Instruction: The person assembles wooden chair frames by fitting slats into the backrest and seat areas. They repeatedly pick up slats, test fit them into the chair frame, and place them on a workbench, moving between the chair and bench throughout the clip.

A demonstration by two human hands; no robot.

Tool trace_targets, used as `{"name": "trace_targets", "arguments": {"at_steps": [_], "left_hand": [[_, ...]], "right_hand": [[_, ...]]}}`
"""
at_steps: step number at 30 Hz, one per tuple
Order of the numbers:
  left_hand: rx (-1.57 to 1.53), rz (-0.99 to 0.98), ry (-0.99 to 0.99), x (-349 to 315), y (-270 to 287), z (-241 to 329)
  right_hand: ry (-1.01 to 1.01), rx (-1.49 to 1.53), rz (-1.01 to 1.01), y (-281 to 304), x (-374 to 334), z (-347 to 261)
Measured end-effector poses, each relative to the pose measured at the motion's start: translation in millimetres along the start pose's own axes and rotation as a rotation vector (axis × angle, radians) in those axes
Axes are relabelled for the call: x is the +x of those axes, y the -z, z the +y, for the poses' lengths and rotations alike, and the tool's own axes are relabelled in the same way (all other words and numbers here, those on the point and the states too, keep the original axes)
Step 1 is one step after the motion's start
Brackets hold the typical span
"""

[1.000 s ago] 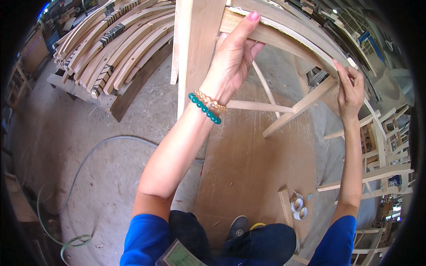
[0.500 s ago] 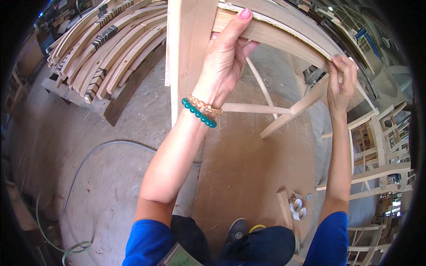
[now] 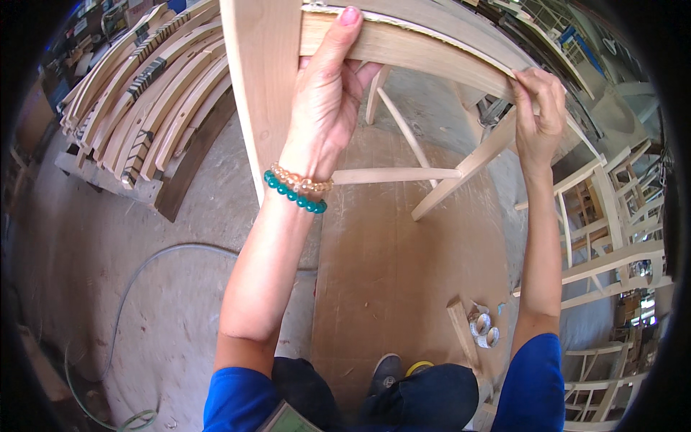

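Note:
A pale unfinished wooden chair frame (image 3: 260, 79) stands tilted in front of me, with a broad post at the left. From that post its rail (image 3: 417, 61) runs to the right, and a thin, rough-edged strip (image 3: 439, 34) lies along the rail's upper edge. My left hand (image 3: 324, 97) is closed around the rail near the post, thumb on the upper edge, fingers mostly hidden underneath. Farther along, my right hand (image 3: 541, 111) pinches the strip at the rail's right end; the exact contact is partly hidden by its fingers.
Curved wooden parts (image 3: 147, 93) are piled on a low support at the left. Brown cardboard (image 3: 389, 281) covers the floor ahead of my feet, with tape rolls (image 3: 484, 329) and a wood offcut (image 3: 462, 333) on it. A hose (image 3: 137, 277) snakes leftward. More chair frames (image 3: 612, 216) stand right.
The chair frame's upper part has shifted left in view, tilting slightly, and both my hands have moved left with it. Their holds look the same.

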State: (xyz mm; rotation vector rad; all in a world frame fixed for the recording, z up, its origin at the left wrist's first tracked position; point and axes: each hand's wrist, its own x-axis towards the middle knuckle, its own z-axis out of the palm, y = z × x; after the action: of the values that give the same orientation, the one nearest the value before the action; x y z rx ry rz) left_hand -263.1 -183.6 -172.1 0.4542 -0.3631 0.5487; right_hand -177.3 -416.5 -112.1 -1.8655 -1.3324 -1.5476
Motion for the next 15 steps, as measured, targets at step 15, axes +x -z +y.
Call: {"name": "trace_targets", "arguments": {"at_steps": [15], "left_hand": [[0.007, -0.014, -0.057, 3.3, 1.7, -4.1]], "right_hand": [[0.003, 0.055, 0.267, -41.9, -11.4, 14.0]]}}
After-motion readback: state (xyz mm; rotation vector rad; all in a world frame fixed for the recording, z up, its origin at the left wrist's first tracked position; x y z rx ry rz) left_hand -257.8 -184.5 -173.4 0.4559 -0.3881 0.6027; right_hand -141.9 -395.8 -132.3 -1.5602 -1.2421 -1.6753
